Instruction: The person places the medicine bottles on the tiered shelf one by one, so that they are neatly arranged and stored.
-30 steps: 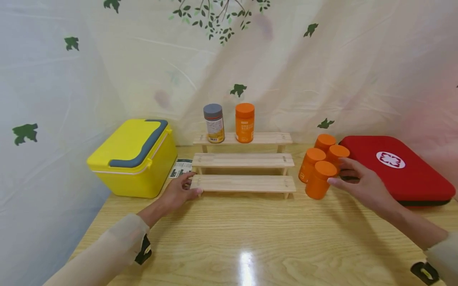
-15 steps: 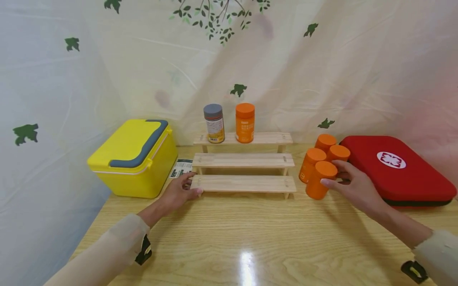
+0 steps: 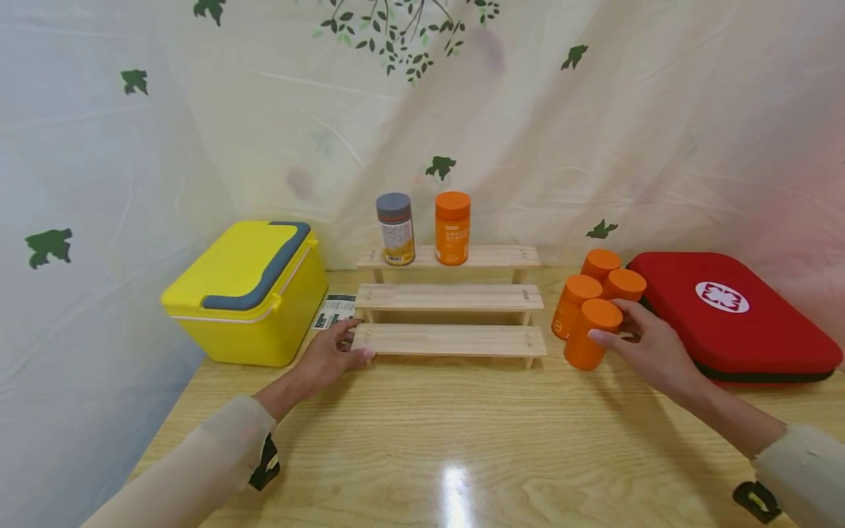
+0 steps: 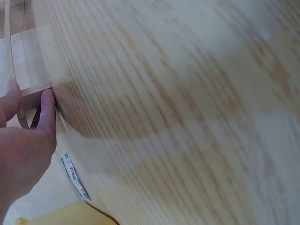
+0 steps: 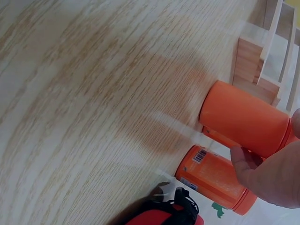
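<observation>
Right grip around front orange bottle

- rack: bare wood, matt
- orange bottles: smooth plastic, low sheen
- tabletop: wood-grain, glossy
- yellow box: smooth plastic
- red case: matt, fabric-like
- backdrop: creased sheet (cloth or plastic, can't tell)

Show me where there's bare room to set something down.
The table is bare in front of the bottom shelf, between the left hand and right hand. Also free: the middle shelf, the right end of the top shelf, and most of the bottom shelf. Crowded: four orange jars and the right hand, beside the red case.
</observation>
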`<state>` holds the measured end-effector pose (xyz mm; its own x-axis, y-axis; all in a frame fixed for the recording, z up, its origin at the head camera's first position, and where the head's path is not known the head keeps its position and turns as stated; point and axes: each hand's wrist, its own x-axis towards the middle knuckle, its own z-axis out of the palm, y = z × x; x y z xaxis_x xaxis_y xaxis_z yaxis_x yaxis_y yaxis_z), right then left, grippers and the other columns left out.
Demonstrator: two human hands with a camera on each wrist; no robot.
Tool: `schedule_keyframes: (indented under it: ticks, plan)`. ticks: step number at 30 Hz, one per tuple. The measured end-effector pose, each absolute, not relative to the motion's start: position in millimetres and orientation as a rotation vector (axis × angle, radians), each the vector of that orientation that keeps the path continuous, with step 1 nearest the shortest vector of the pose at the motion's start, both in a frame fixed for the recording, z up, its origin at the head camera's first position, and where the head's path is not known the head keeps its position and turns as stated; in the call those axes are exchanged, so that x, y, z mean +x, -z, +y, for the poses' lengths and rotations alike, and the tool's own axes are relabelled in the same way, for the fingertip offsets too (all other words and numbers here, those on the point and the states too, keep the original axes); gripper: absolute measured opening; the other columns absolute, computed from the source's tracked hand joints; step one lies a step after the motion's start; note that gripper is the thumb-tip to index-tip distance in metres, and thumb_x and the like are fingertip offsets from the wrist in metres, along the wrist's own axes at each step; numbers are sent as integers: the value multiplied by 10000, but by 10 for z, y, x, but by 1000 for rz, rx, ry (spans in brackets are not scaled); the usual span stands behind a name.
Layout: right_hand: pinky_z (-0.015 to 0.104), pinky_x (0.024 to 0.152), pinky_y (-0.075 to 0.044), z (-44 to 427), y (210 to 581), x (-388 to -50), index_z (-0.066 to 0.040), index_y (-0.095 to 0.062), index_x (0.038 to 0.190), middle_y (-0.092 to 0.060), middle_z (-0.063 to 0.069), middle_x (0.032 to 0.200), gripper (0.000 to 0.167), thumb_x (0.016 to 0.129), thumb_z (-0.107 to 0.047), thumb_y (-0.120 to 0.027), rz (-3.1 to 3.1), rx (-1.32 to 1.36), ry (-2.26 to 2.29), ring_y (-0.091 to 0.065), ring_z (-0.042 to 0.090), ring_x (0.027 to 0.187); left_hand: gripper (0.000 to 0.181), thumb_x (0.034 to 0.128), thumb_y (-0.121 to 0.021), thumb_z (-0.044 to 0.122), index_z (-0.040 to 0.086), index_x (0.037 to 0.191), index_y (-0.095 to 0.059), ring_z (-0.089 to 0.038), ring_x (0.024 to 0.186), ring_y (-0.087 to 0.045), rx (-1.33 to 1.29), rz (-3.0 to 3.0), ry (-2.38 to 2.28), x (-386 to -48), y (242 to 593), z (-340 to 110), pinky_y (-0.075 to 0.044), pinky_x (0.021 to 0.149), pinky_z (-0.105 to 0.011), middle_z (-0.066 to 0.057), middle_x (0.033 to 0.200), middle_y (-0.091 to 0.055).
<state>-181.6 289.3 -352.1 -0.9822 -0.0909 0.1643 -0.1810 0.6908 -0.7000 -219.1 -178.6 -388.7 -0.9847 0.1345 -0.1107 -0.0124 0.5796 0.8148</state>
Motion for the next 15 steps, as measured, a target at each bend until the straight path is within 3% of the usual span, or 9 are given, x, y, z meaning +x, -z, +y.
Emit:
schedule_keyframes:
  ticks: [15]
  plan:
    - [52, 700, -414, 2911, 3577, -1838, 20, -424, 1383, -522, 267, 1291, 620, 919, -318, -659, -2734, 218, -1152, -550, 434, 1070, 640, 878, -709, 198, 102, 1440, -416, -258, 1007, -556, 106, 2647, -1356, -2201, 3891, -1791, -472, 820, -318, -170, 1230, -593]
